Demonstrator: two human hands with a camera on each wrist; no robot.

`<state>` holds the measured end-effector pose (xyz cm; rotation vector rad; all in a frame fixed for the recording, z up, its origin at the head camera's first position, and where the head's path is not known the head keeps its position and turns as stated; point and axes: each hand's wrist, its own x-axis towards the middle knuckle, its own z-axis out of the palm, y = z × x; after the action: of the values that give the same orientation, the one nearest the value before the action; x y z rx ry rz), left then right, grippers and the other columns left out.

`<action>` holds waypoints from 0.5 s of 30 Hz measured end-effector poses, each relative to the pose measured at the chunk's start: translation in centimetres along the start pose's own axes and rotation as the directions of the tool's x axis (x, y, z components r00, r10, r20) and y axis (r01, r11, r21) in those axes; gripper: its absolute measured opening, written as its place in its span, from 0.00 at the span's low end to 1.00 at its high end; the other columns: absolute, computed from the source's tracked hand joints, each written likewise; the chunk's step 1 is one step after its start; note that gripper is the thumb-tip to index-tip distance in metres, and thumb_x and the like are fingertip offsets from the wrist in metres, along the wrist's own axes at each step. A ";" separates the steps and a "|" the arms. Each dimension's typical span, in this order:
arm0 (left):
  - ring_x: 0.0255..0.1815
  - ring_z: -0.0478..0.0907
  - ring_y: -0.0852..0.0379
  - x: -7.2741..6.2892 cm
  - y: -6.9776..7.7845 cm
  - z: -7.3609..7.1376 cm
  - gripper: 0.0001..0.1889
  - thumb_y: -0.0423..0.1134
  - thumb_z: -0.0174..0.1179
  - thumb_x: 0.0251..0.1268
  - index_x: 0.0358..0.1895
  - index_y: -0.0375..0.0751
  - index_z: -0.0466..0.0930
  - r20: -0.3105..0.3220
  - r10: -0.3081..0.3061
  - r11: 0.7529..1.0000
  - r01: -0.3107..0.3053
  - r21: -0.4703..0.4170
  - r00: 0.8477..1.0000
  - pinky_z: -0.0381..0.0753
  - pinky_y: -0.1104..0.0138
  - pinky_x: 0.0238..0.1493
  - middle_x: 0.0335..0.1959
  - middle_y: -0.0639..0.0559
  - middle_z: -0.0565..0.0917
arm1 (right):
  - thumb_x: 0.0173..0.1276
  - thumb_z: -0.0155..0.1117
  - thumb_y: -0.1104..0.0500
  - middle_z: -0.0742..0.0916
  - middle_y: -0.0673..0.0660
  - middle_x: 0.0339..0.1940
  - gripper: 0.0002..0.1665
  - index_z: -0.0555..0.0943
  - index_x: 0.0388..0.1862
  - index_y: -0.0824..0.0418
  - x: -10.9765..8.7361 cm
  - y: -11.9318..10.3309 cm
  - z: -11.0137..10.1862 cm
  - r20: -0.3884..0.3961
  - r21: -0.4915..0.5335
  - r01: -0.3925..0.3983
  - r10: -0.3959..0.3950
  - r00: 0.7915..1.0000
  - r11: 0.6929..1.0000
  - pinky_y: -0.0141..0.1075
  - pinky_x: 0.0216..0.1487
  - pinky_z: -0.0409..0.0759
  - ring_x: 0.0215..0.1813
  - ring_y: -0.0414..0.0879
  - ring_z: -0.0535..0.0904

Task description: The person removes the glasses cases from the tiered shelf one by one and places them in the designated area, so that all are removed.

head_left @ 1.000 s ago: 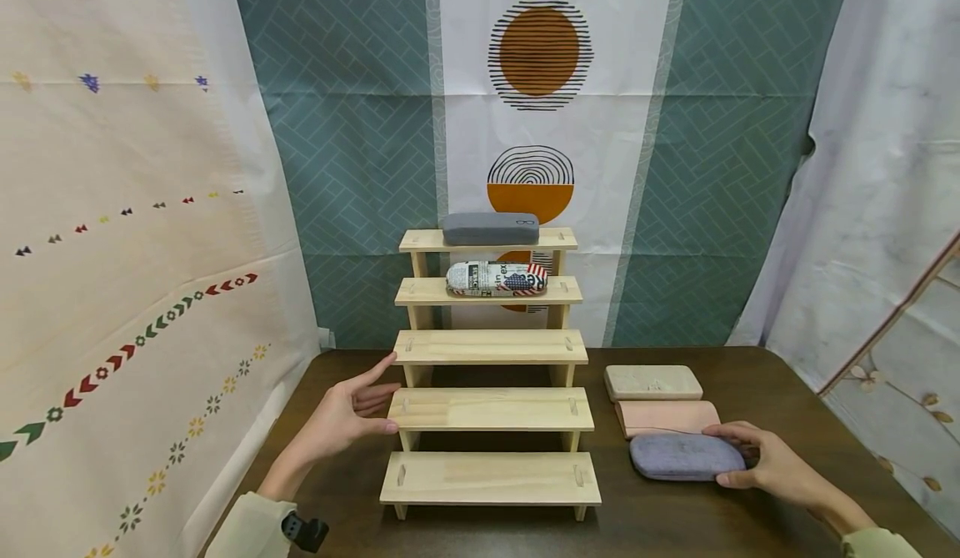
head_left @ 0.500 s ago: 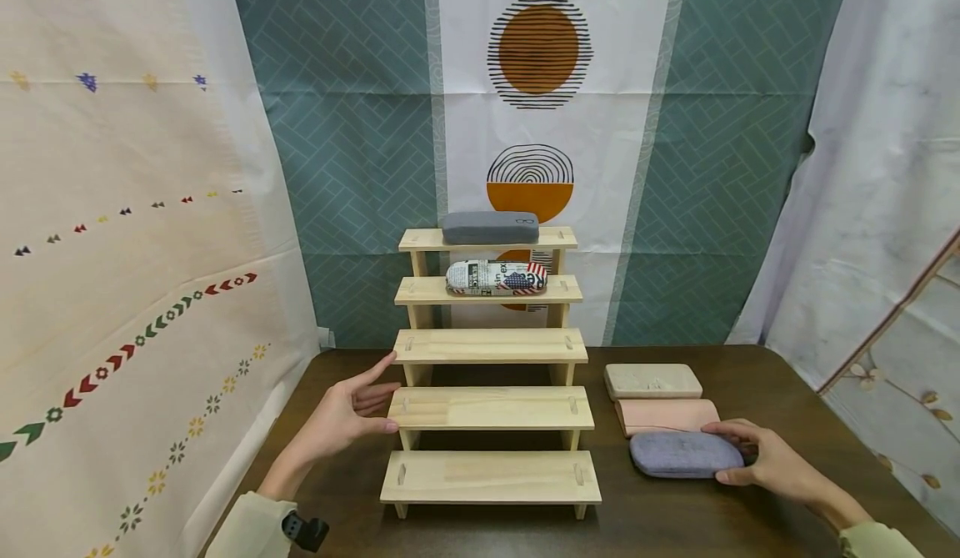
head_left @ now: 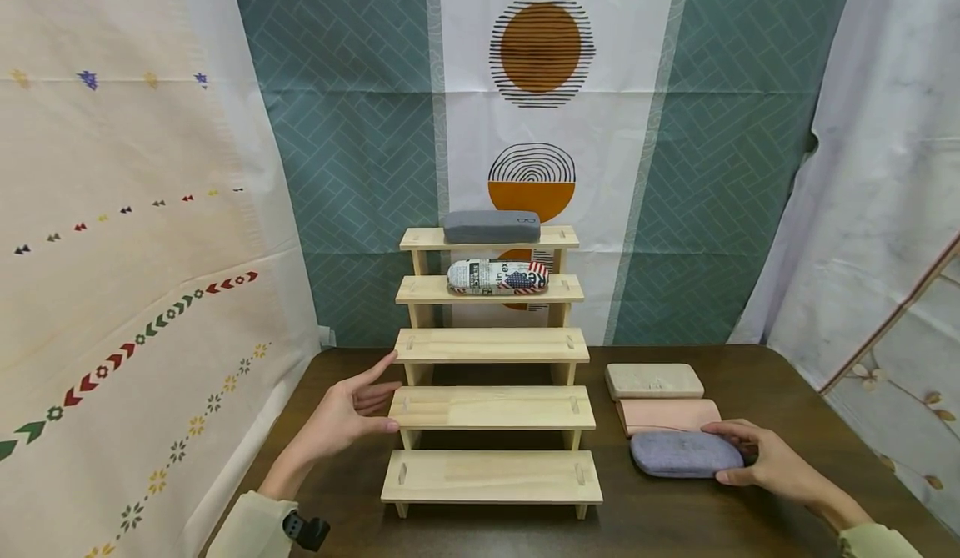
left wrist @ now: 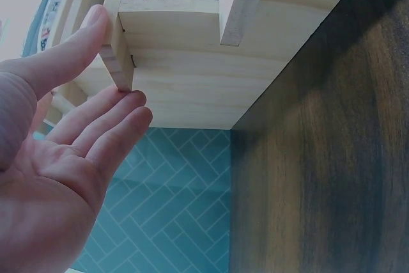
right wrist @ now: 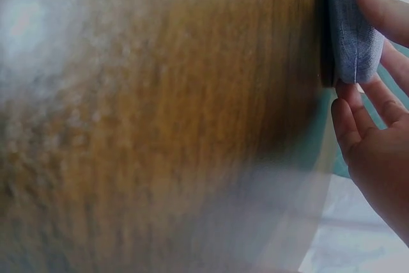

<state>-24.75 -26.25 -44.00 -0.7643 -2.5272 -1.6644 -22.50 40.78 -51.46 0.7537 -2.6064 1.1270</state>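
Observation:
In the head view a wooden stepped display rack [head_left: 492,408] stands mid-table. My left hand [head_left: 341,419] holds the left end of its second board from the bottom, thumb at the front and fingers behind. The left wrist view has the left hand [left wrist: 77,139] spanning that board end [left wrist: 118,62]. On the right, my right hand [head_left: 772,462] grips the right end of a purple-blue glasses case [head_left: 684,455] lying on the table. Close up in the right wrist view, the thumb and fingers lie on opposite sides of the case [right wrist: 355,36].
A pink case [head_left: 663,416] and a cream case [head_left: 652,380] lie behind the purple-blue one. On the rack, a grey glasses case [head_left: 491,228] rests on the top board, a newspaper-print case [head_left: 497,278] one board lower. Patterned cloths [head_left: 360,166] surround the dark table [head_left: 720,525].

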 end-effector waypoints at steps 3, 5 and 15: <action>0.70 0.76 0.37 0.0 0.0 0.0 0.55 0.29 0.81 0.54 0.85 0.52 0.60 -0.002 -0.003 1.000 0.003 0.005 1.000 0.81 0.52 0.64 0.74 0.33 0.71 | 0.50 0.86 0.67 0.84 0.52 0.52 0.35 0.84 0.60 0.65 0.0 0.0 0.0 -0.003 -0.002 -0.002 0.002 1.000 1.000 0.31 0.41 0.78 0.48 0.34 0.77; 0.70 0.76 0.37 0.0 0.1 0.0 0.55 0.29 0.81 0.54 0.85 0.51 0.60 -0.004 -0.005 1.000 0.005 0.006 1.000 0.81 0.52 0.64 0.74 0.33 0.71 | 0.50 0.86 0.67 0.84 0.52 0.52 0.35 0.84 0.59 0.66 0.0 0.0 0.0 -0.004 -0.004 -0.003 0.003 1.000 1.000 0.31 0.41 0.78 0.48 0.34 0.77; 0.70 0.75 0.37 0.0 -0.1 0.0 0.55 0.28 0.81 0.53 0.85 0.51 0.60 0.002 0.005 1.000 -0.005 -0.009 1.000 0.81 0.51 0.64 0.75 0.33 0.71 | 0.52 0.86 0.66 0.83 0.51 0.52 0.35 0.84 0.60 0.67 0.1 0.0 0.1 0.022 0.001 -0.048 0.048 0.999 0.999 0.31 0.41 0.79 0.49 0.34 0.77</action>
<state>-24.82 -26.25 -44.08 -0.7718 -2.5188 -1.6757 -22.62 40.71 -51.47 0.7116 -2.6553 1.1404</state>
